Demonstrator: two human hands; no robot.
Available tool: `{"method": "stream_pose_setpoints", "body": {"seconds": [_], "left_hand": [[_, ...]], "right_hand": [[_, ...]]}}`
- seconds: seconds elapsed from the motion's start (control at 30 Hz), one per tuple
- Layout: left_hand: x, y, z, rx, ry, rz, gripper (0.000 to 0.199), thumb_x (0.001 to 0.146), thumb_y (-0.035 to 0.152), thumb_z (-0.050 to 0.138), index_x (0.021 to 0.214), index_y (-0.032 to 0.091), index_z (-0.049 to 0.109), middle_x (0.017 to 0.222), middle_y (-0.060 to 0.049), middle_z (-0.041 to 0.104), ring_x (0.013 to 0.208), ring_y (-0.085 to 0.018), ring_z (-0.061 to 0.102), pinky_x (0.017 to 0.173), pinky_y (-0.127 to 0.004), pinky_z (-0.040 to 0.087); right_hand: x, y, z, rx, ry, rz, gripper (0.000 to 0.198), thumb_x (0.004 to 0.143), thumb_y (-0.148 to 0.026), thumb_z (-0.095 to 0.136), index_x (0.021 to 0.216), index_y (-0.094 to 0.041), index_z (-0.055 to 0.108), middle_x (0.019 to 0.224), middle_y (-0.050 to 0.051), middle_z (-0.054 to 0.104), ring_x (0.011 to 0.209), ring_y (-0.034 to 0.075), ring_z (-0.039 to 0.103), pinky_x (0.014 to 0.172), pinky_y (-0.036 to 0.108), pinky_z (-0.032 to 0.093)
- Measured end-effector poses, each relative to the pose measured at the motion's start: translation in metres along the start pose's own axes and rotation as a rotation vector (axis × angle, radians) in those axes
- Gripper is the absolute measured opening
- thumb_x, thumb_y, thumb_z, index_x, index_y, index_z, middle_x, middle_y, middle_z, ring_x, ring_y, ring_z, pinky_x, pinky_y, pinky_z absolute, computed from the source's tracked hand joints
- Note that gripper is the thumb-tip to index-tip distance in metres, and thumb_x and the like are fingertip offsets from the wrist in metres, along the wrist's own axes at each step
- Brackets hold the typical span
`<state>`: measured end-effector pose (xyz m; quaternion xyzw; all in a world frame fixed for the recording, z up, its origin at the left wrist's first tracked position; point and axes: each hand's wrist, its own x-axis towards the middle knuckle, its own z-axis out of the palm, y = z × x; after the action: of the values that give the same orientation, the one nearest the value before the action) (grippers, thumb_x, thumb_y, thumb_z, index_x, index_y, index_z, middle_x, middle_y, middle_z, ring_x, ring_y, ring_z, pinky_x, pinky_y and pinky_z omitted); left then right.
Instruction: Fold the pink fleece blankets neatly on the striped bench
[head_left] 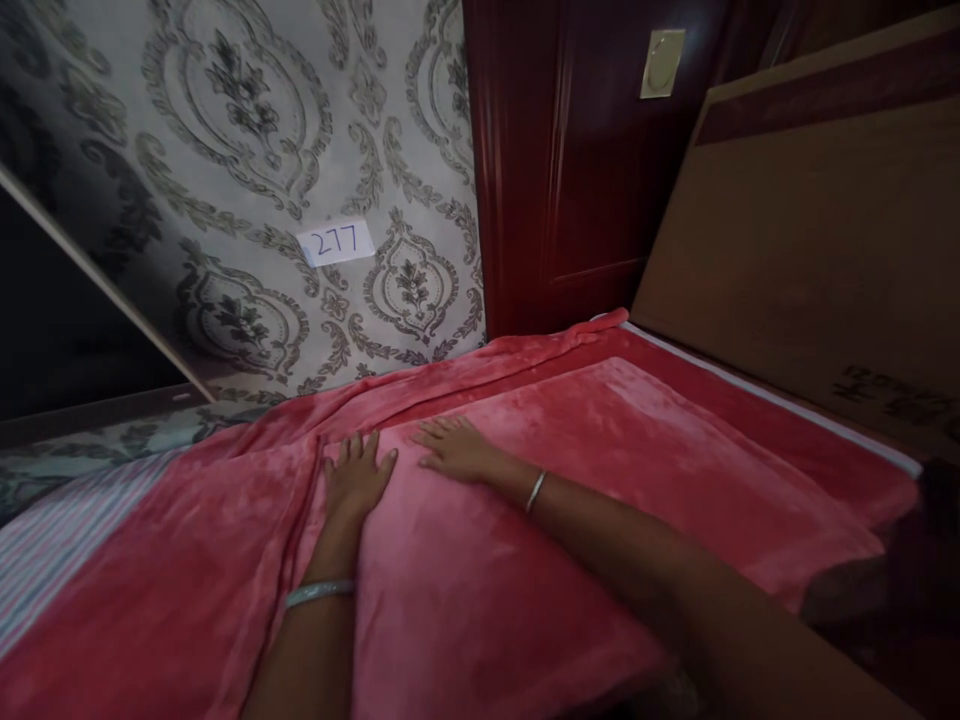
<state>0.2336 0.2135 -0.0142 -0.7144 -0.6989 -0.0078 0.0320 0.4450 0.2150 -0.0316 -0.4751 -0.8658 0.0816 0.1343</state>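
Loose and spread, the left hand (358, 475) lay palm down on a mottled pink-and-red plush blanket (525, 560), gripping nothing; the right hand (456, 450) rested just beside it, equally slack, fingers fanned over the pile. From where I stood, both palms were hidden against the cloth, and the two forearms ran out of sight below. The blanket stretched across the middle in layers, folds ridged next to the left wrist; whether it was one piece doubled or two, I could not tell. Its near right end sank into shadow, where dark shapes stayed unreadable. It covered most of what lay beneath, though a pale striped cloth (67, 530) showed at the left. Also there, a flat black panel with a pale edge (67, 310) was cut off and too dark to identify.

One large brown cardboard box (810, 230) leaned at the right, partly out of view, its printing blurred and its inside concealed. I counted two bangles: a thick grey-green bangle (319, 592) on the left arm, a thin silver bangle (535, 492) on the right. One white paper card (337, 242) reading 277 hung on grey damask wallpaper (247, 110); one pale gold switch plate (662, 63) sat on dark red wood panelling (517, 180).
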Motion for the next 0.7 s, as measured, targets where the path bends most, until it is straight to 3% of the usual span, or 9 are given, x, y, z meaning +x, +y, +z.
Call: {"method": "stream_pose_setpoints", "body": {"seconds": [0.13, 0.3, 0.4, 0.5, 0.7], "left_hand": [[0.002, -0.002, 0.002, 0.001, 0.002, 0.007, 0.067, 0.102, 0.051, 0.027, 0.16, 0.018, 0.033, 0.168, -0.016, 0.027, 0.156, -0.034, 0.024, 0.121, -0.062, 0.024], [0.003, -0.003, 0.004, 0.016, 0.014, -0.006, 0.066, 0.101, 0.049, 0.03, 0.159, 0.017, 0.036, 0.168, -0.016, 0.026, 0.156, -0.034, 0.024, 0.122, -0.061, 0.023], [0.004, -0.003, 0.004, 0.018, 0.006, -0.012, 0.066, 0.101, 0.048, 0.029, 0.159, 0.017, 0.035, 0.168, -0.016, 0.026, 0.156, -0.034, 0.023, 0.122, -0.061, 0.023], [0.005, -0.003, 0.003, 0.026, -0.017, -0.015, 0.067, 0.101, 0.048, 0.027, 0.161, 0.017, 0.031, 0.169, -0.015, 0.023, 0.157, -0.033, 0.02, 0.121, -0.062, 0.023], [0.009, -0.005, 0.001, 0.017, -0.029, -0.011, 0.069, 0.101, 0.047, 0.022, 0.162, 0.016, 0.027, 0.17, -0.016, 0.02, 0.157, -0.033, 0.019, 0.12, -0.064, 0.024]], "right_hand": [[-0.031, 0.077, -0.027, -0.083, 0.001, 0.181, 0.06, 0.103, -0.058, 0.039, 0.157, -0.032, 0.042, 0.165, 0.006, 0.034, 0.152, 0.031, 0.029, 0.122, 0.059, 0.021], [-0.115, 0.211, -0.069, -0.206, 0.016, 0.597, 0.062, 0.104, -0.058, 0.03, 0.159, -0.031, 0.039, 0.165, 0.006, 0.034, 0.154, 0.033, 0.024, 0.122, 0.063, 0.019], [-0.161, 0.267, -0.083, -0.229, 0.08, 0.746, 0.062, 0.103, -0.058, 0.028, 0.159, -0.033, 0.038, 0.166, 0.005, 0.033, 0.154, 0.033, 0.024, 0.12, 0.066, 0.022], [-0.183, 0.289, -0.083, -0.181, 0.17, 0.859, 0.064, 0.104, -0.059, 0.021, 0.16, -0.032, 0.035, 0.167, 0.006, 0.031, 0.153, 0.032, 0.026, 0.119, 0.064, 0.026], [-0.179, 0.28, -0.082, -0.116, 0.231, 0.876, 0.063, 0.105, -0.058, 0.024, 0.16, -0.031, 0.035, 0.166, 0.006, 0.033, 0.152, 0.032, 0.028, 0.121, 0.062, 0.024]]}}
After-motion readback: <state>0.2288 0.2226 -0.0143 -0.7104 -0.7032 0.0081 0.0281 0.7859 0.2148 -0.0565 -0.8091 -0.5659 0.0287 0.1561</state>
